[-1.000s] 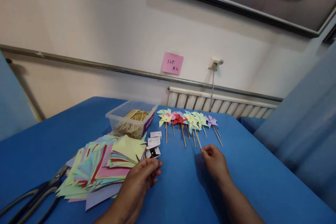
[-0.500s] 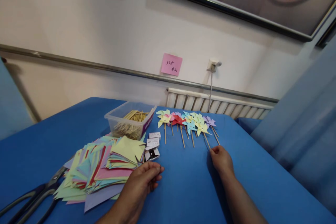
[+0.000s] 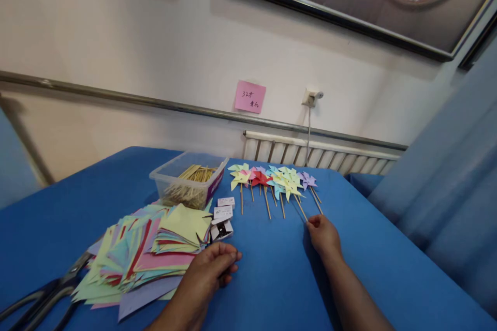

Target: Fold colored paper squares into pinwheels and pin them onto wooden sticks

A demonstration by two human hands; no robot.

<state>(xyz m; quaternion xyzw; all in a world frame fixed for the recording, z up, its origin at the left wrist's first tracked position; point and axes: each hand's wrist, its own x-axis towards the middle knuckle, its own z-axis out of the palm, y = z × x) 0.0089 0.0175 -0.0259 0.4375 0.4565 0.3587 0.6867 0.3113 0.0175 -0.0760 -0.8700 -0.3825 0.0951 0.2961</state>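
Note:
A row of small paper pinwheels [image 3: 272, 180] on wooden sticks lies at the far middle of the blue table [image 3: 272, 279]. My right hand [image 3: 325, 238] pinches the near end of the stick of a yellow pinwheel [image 3: 290, 184], which lies near the right end of that row. My left hand [image 3: 212, 269] rests on the cloth with its fingers curled, and nothing shows in it. It sits at the right edge of a spread pile of coloured paper squares [image 3: 143, 251].
A clear plastic box of wooden sticks [image 3: 189, 180] stands behind the paper pile. Small white boxes [image 3: 222, 215] lie beside it. Large scissors [image 3: 37, 300] poke out at the near left. A wall with a radiator [image 3: 322, 158] runs behind the table.
My right hand has slid the yellow pinwheel to the right and set it in line with the row. My left hand has stayed by the paper pile.

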